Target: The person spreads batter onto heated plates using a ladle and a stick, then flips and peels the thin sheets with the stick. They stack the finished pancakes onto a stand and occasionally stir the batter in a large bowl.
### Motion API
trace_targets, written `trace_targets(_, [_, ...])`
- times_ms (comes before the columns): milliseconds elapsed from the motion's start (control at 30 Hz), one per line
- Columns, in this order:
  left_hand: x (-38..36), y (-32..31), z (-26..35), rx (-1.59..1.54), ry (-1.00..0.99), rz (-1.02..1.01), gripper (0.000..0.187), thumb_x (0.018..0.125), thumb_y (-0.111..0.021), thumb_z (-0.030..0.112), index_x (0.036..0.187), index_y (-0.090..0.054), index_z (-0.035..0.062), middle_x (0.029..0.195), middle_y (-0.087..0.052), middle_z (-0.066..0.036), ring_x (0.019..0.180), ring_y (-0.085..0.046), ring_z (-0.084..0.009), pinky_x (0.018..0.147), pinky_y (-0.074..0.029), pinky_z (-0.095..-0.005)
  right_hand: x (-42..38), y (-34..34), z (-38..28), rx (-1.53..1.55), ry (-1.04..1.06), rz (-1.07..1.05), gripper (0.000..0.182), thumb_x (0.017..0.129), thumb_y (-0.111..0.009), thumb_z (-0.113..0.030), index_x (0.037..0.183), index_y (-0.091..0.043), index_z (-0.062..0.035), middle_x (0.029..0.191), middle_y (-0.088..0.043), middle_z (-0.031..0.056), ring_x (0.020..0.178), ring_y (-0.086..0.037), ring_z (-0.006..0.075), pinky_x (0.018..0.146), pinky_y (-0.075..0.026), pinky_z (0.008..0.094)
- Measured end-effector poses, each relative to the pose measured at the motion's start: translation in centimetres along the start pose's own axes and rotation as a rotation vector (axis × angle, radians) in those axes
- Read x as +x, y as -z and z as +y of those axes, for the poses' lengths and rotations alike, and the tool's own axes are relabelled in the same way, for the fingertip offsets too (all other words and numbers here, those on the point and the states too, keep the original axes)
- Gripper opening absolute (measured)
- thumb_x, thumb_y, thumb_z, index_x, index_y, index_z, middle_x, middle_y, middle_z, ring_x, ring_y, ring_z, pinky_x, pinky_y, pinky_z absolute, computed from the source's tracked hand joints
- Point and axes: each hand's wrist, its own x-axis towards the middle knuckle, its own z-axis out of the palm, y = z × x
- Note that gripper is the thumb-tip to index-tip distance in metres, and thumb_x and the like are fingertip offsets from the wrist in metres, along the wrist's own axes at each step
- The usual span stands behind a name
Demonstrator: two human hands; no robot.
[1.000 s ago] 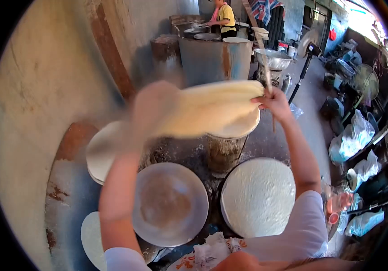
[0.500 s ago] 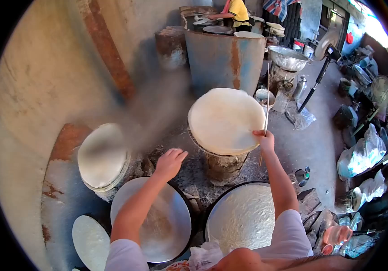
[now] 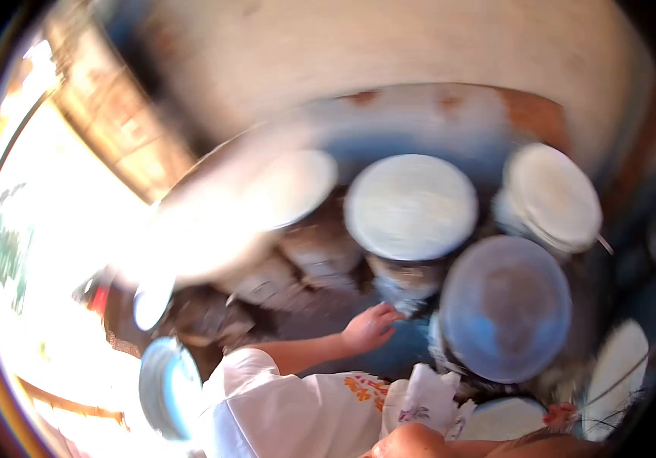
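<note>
My left hand (image 3: 374, 328) is raised in front of my body, fingers loosely stretched and holding nothing. It is nearest to a round pan with a pale white top (image 3: 412, 206) and a dark, shiny round griddle (image 3: 507, 309). What looks like my right hand (image 3: 561, 416) is a small reddish blur at the lower right; its fingers cannot be made out. It lies between a white batter-coated griddle (image 3: 500, 420), partly hidden by my clothing, and a pale round sheet (image 3: 619, 378) seen edge-on. A stack of round sheets (image 3: 553, 195) rests on a support behind the dark griddle.
Another pale round surface (image 3: 301, 187) stands farther left, smeared by motion and glare. A light-blue basin (image 3: 168, 389) is at the lower left. Behind the griddles curves a rusty blue-grey wall (image 3: 450, 111). Strong daylight washes out the left side.
My view has swung left, shifting the griddles and the stack of sheets rightward. My right hand, earlier gripping a thin stick at the sheet's edge, is now barely visible.
</note>
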Motion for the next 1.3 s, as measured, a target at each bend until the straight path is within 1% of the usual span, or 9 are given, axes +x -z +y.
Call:
trace_targets(167, [-25.7,2.8,-13.8,0.136,0.975,0.03,0.054,0.078,-0.063,0.03,0.124,-0.048,0.0063,0.12,-0.045,-0.025,0.106,-0.052,-0.0421,0.087,-0.048,-0.0462,-35.1,-35.8,-7.2,-0.122,-0.154,-1.026,0.008,0.072,-0.05,-0.005,0.078,-0.053,-0.0028,0.057,-0.059,0.0116,0.038,-0.049,0.0148,0.034,-0.038,0.0252])
trace_targets(300, [-44.2,10.3,-23.4,0.411,1.439,0.732,0.041,0.08,-0.059,0.028,0.113,-0.051,0.0049,0.111,-0.046,-0.025,0.098,-0.052,-0.0415,0.079,-0.048,-0.0498,-49.1,-40.8,-4.5,-0.429,-0.286,-1.632,0.013,0.078,-0.046,-0.002,0.082,-0.058,-0.0032,0.06,-0.063,0.0125,0.035,-0.049,0.0126,0.035,-0.039,0.0232])
trace_targets(433, [-57.2,12.5,-36.3,0.052,1.926,1.072,0.058,0.089,-0.047,0.048,0.142,-0.035,0.0261,0.125,-0.036,-0.033,0.107,-0.046,-0.0505,0.092,-0.04,-0.0497,-57.0,-45.7,-3.7,-0.594,-0.008,-1.884,0.012,0.084,-0.052,-0.007,0.087,-0.063,-0.0033,0.06,-0.059,0.0074,0.049,-0.054,0.0145,0.046,-0.04,0.0254])
trace_targets(533, [-59.6,12.5,-41.7,-0.744,1.837,1.557,0.058,0.088,-0.04,0.059,0.136,-0.044,0.0268,0.12,-0.046,-0.026,0.097,-0.054,-0.0368,0.063,-0.055,-0.0439,-60.9,-57.4,-6.5,-0.626,0.671,-1.75,0.019,0.078,-0.065,-0.016,0.091,-0.065,-0.0026,0.075,-0.063,0.015,0.071,-0.061,0.0291,0.063,-0.047,0.0348])
trace_targets(667, [-61.2,10.5,-44.9,-0.635,1.697,1.762,0.06,0.091,-0.038,0.057,0.127,-0.054,0.0119,0.098,-0.056,-0.019,0.062,-0.055,-0.0243,0.043,-0.046,-0.0321,-65.3,-73.7,-4.5,-0.675,1.205,-1.447,0.043,0.068,-0.077,-0.026,0.102,-0.062,-0.0047,0.101,-0.061,0.0165,0.095,-0.058,0.0339,0.079,-0.047,0.0423])
trace_targets(833, [-63.5,11.8,-40.3,-0.207,1.905,1.667,0.052,0.095,-0.039,0.041,0.121,-0.054,-0.002,0.107,-0.059,-0.029,0.083,-0.061,-0.0433,0.054,-0.057,-0.0444,-67.8,-81.3,-4.3,-0.888,1.235,-1.524,0.042,0.067,-0.076,-0.031,0.095,-0.06,-0.0041,0.097,-0.061,0.0155,0.096,-0.057,0.0344,0.079,-0.047,0.0425])
trace_targets(1000, [-60.8,20.8,-40.4,0.594,1.471,1.416,0.033,0.097,-0.042,0.021,0.11,-0.06,-0.0042,0.102,-0.059,-0.023,0.091,-0.056,-0.0367,0.079,-0.047,-0.0407,-68.1,-82.5,-4.2,-0.907,1.268,-1.498,0.024,0.072,-0.064,-0.024,0.088,-0.064,-0.006,0.091,-0.062,0.015,0.089,-0.059,0.0339,0.077,-0.048,0.0435])
trace_targets(1133, [-47.9,28.6,-41.4,0.25,0.941,1.496,0.022,0.095,-0.048,0.014,0.105,-0.06,-0.0012,0.098,-0.055,-0.015,0.087,-0.054,-0.0268,0.076,-0.045,-0.0351,-67.9,-82.4,-2.6,-0.771,1.304,-1.445,0.02,0.072,-0.063,-0.022,0.083,-0.062,-0.0051,0.088,-0.061,0.0146,0.084,-0.06,0.0349,0.072,-0.048,0.0448])
trace_targets(1300, [-24.9,32.6,-39.7,-0.17,0.507,0.996,0.019,0.087,-0.057,0.006,0.106,-0.062,0.0051,0.098,-0.053,-0.011,0.079,-0.058,-0.0212,0.064,-0.05,-0.0279,-67.2,-83.4,-5.0,-0.727,1.207,-1.391,0.02,0.072,-0.063,-0.02,0.083,-0.061,-0.0042,0.089,-0.061,0.014,0.084,-0.06,0.0346,0.072,-0.049,0.0453])
